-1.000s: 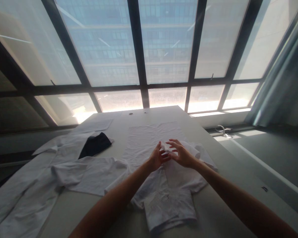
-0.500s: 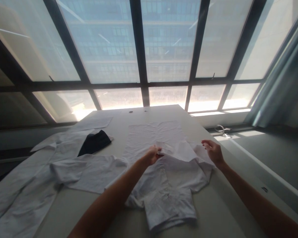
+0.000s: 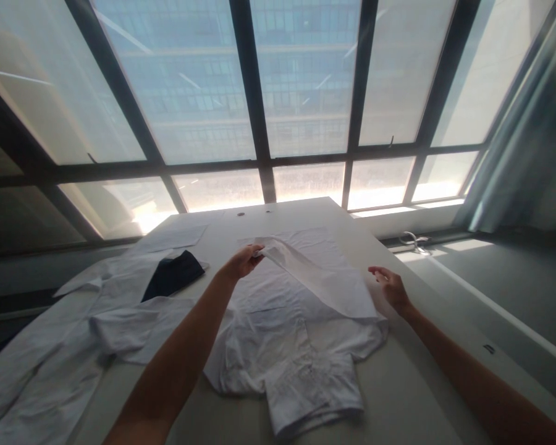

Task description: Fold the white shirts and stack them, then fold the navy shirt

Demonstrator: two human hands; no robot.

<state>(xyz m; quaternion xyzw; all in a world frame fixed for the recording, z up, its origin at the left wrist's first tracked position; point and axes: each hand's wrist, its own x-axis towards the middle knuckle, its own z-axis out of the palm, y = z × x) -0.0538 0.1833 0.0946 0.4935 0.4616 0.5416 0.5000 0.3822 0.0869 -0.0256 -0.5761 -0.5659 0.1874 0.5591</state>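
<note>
A white shirt (image 3: 306,364) lies spread and creased on the white table, its near part folded. My left hand (image 3: 246,259) is closed on the end of a long white flap, which looks like the shirt's sleeve (image 3: 324,284). This flap is lifted at the held end and slants down to the right across the shirt. To the right of the cloth, my right hand (image 3: 391,289) hovers near the table edge with its fingers loosely stretched and nothing in them. It appears apart from the shirt.
More white garments (image 3: 41,346) cover the left side of the table (image 3: 301,209). A dark folded cloth (image 3: 173,275) lies on them. Large windows (image 3: 306,80) stand beyond, with a grey-blue curtain (image 3: 514,136) at right. A white looped object (image 3: 414,241) sits past the table's right side.
My left hand has moved left and away from me, drawing the flap across the shirt. My right hand has shifted slightly left and down. The camera view has tilted a little.
</note>
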